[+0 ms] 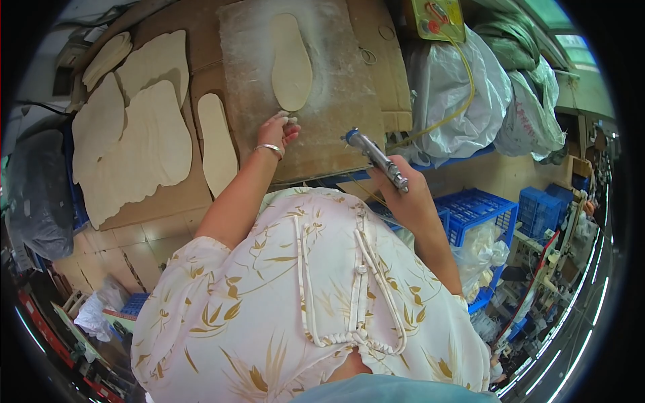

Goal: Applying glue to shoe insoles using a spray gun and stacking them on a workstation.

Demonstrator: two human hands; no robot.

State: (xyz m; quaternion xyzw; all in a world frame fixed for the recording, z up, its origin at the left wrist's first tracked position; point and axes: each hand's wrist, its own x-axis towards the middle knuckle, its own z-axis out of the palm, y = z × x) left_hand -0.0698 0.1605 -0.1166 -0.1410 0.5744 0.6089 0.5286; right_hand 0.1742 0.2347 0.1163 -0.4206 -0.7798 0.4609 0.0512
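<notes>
A cream, sole-shaped insole (291, 64) lies flat on a whitish, residue-coated sheet (245, 74) at the middle of the worktable. My left hand (278, 130), wearing a bracelet, is at the insole's near end with its fingers curled together; whether they pinch its edge is not clear. Gripped in my right hand (408, 195) is a silver spray gun (377, 160) with a blue nozzle, held over the table's near edge to the right. To the left of the sheet rests a second insole (218, 144).
Cream sheet pieces (144, 141) overlap on cardboard at the left, beside a small insole stack (107, 60). A yellow hose (467, 80) runs from a yellowish container (437, 20) at the far right. White plastic bags (463, 94) and a blue crate (474, 211) stand right.
</notes>
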